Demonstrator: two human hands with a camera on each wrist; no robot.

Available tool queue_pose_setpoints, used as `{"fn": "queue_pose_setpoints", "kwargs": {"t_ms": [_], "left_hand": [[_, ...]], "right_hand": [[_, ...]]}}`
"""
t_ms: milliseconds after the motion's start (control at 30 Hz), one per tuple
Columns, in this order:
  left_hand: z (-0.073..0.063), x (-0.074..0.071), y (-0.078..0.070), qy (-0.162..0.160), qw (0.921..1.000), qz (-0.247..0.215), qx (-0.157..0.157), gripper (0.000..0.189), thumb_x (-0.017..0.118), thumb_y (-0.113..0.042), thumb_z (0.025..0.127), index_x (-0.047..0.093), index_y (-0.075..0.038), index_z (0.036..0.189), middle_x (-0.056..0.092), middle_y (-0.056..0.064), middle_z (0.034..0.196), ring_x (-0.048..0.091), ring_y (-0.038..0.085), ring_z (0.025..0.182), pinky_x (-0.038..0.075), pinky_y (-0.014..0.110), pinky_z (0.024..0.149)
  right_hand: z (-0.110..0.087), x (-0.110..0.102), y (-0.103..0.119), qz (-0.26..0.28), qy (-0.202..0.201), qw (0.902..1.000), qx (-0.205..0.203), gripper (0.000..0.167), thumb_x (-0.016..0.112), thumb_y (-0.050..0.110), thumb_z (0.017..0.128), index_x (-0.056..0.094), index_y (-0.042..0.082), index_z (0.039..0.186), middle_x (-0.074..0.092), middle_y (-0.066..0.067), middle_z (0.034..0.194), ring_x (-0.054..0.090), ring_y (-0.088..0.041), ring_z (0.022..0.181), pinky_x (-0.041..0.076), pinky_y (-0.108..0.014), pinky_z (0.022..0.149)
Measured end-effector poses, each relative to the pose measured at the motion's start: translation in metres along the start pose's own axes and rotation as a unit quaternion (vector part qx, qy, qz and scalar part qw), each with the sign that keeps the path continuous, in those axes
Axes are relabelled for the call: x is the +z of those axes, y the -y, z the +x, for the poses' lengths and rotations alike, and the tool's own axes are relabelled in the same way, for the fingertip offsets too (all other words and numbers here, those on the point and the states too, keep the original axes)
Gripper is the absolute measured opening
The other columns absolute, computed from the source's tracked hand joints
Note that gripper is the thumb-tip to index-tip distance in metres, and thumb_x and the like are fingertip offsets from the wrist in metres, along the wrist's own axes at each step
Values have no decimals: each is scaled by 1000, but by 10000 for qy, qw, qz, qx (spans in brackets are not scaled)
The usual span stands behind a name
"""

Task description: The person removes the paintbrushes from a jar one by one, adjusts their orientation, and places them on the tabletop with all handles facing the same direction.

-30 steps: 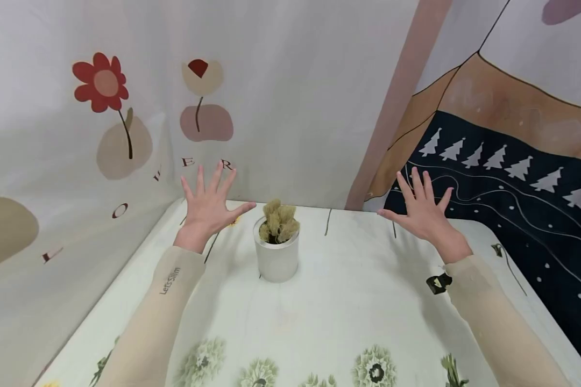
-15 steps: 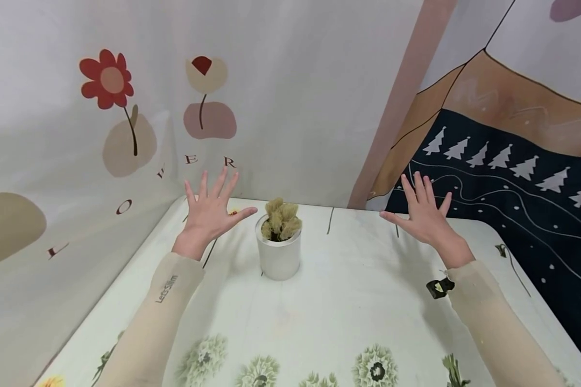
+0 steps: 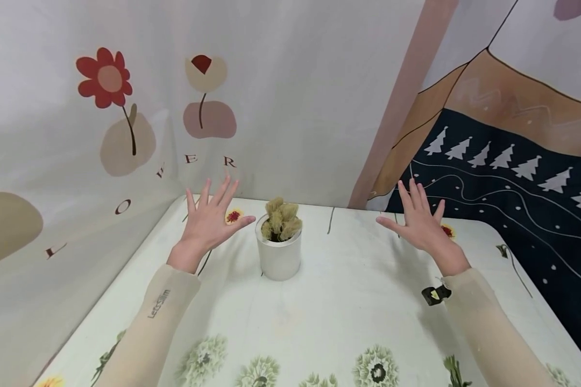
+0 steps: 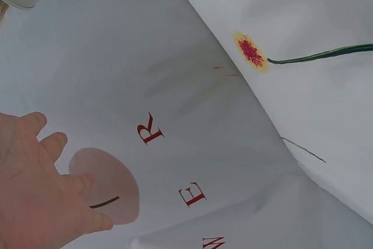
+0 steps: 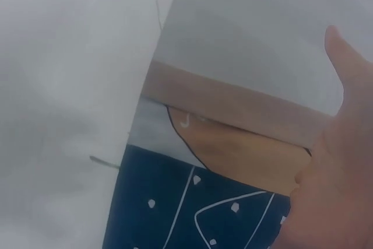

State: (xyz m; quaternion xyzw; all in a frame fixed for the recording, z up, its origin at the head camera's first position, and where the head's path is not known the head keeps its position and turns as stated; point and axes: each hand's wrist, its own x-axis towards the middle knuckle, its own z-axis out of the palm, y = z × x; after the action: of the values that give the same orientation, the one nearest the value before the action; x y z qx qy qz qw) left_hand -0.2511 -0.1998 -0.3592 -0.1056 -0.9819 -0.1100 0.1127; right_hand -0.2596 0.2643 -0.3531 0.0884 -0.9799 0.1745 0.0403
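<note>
Both hands are held out over the table with fingers spread. The left hand point(image 3: 205, 223) is just left of a white pot point(image 3: 279, 258) holding a dried, yellowish-green plant point(image 3: 282, 219); its thumb points toward the pot's rim, apart from it. Over the right side of the table is the right hand point(image 3: 422, 221), its thumb extended leftward and nothing in its grasp. In the left wrist view the left hand point(image 4: 44, 190) shows at the lower left against the curtain. The right wrist view has the right hand point(image 5: 341, 161) at its right edge, thumb up.
A white cloth printed with flowers covers the table point(image 3: 329, 301). Behind and to the left hangs a pale curtain point(image 3: 295, 107) with flower prints and letters. A dark blue panel with white trees point(image 3: 503, 177) borders the right side. A small black device point(image 3: 436, 294) is at the right cuff.
Both hands have sunk slightly lower and nearer, fingers still spread. The view shifted a little at first. The potted plant stays in its place on the table.
</note>
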Motion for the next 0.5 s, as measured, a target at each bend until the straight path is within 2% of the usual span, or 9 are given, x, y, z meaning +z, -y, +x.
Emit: {"fn": "queue_pose_setpoints", "kwargs": {"t_ms": [333,500], "left_hand": [[-9,9,0,110,9997,-183,103,95,43,-78,89,3,-30,162,1,-5,170,0,36,157,-11,71,120],[-15,14,-2,174,9990,-382,132,95,44,-76,90,2,-30,162,2,-4,170,3,37,157,-11,71,121]], "right_hand": [[-2,13,3,123,-39,9999,-92,107,55,67,91,-7,15,161,-16,-18,167,-15,-41,154,-18,-81,110],[-3,19,10,228,76,9997,-70,111,62,63,88,-7,15,161,-14,-19,167,-12,-43,154,-15,-81,111]]}}
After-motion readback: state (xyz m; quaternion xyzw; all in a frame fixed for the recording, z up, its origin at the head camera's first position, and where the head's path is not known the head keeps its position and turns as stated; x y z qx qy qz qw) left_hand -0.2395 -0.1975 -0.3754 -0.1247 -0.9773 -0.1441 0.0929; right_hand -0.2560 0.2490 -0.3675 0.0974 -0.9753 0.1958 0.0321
